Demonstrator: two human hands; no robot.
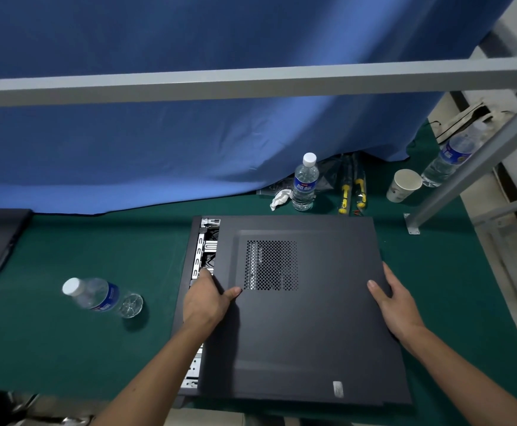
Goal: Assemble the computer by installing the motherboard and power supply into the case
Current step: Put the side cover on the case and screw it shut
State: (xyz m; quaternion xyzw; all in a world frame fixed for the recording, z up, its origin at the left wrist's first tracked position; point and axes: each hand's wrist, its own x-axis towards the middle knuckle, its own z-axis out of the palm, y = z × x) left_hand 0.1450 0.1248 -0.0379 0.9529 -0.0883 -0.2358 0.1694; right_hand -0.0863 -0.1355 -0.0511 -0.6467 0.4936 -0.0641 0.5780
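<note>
A black computer case [189, 272] lies flat on the green table. Its dark side panel [306, 333], with a perforated vent [271, 265], covers most of the case and is offset to the right, so a strip of metal interior [206, 250] shows along the left. My left hand [208, 299] grips the panel's left edge, thumb on top and fingers under it. My right hand [392, 296] holds the right edge, thumb lying on the top face. Motherboard and power supply are hidden beneath the panel.
A water bottle [100, 296] lies on its side to the left. An upright bottle [305, 182], crumpled tissue [280, 198] and yellow-handled screwdrivers [352, 192] sit behind the case. A paper cup [405, 184] and another bottle [451, 158] stand at the right by a grey frame leg [466, 176].
</note>
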